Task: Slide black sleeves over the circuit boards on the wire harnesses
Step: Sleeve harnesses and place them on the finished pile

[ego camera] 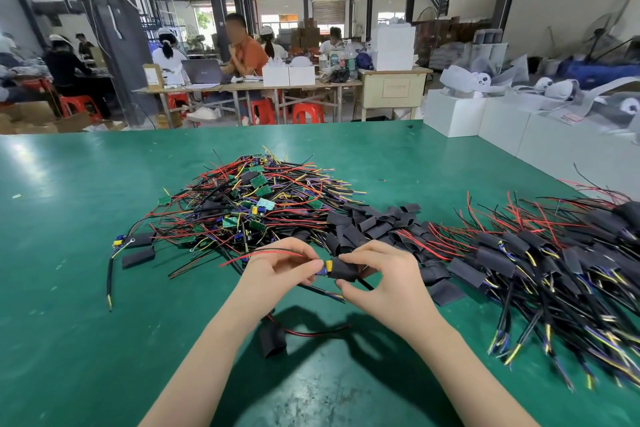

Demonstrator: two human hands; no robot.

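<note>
Above the green table [86,288], my left hand [277,270] pinches one end of a wire harness, where a small yellow and blue part [325,269] of its circuit board sticks out. My right hand [377,274] grips a black sleeve [344,270] that covers most of that board. Red and black wires run left from my left hand. A heap of bare green boards with wires [249,204] lies behind my hands. Loose black sleeves [367,222] lie to the right of the heap. Sleeved harnesses [536,260] are piled at the right.
One sleeved harness [273,336] lies on the table under my forearms. Two flat sleeves and a wire [136,250] lie at the left. White boxes [485,121] line the far right edge. People sit at tables beyond the far edge.
</note>
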